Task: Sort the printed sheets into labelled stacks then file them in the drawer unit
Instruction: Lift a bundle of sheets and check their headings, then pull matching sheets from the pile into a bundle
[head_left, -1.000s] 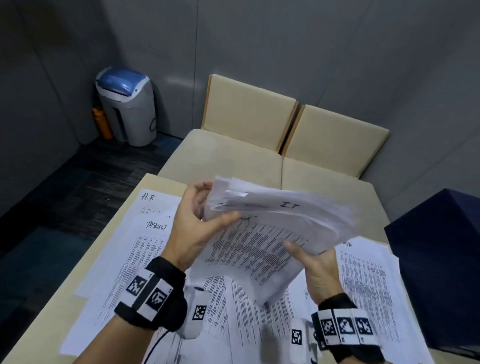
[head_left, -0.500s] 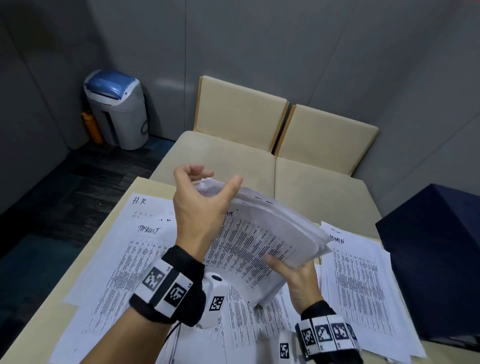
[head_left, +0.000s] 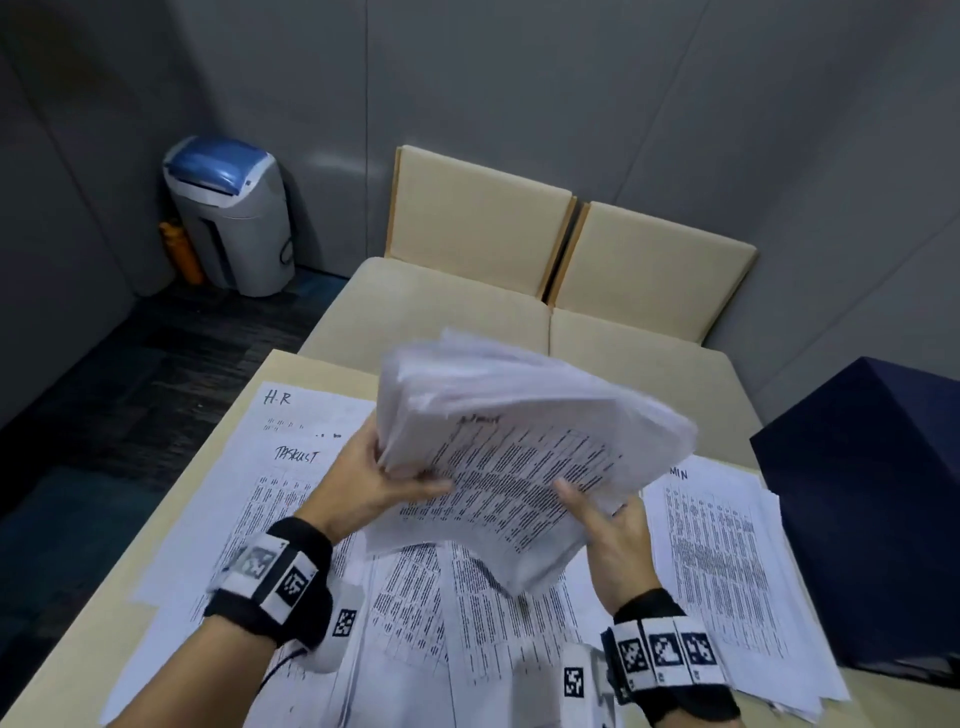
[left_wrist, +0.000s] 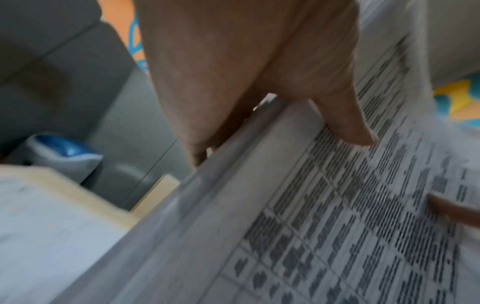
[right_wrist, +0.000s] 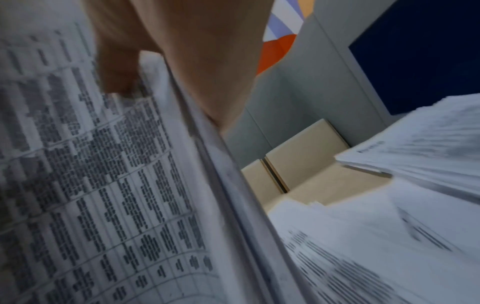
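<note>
Above pale wooden table (head_left: 78, 660): thick curled white printed paper stack (head_left: 519, 457), left hand (head_left: 363, 488) clasping nine-o'clock edge, right hand (head_left: 613, 535) gripping five-o'clock corner.

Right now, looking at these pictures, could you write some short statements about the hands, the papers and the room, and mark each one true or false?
1. Both hands hold one thick bundle of sheets above the table. True: the left hand grips its left edge and the right hand its lower right edge.
2. The sheet marked H-R lies at the table's far left. True.
3. The shredder bin stands on the table. False: it stands on the floor in the far left corner.
4. The right hand is empty. False: its thumb presses on the bundle's printed face.
5. The dark blue box is to the left of the papers. False: it is on the right.
</note>
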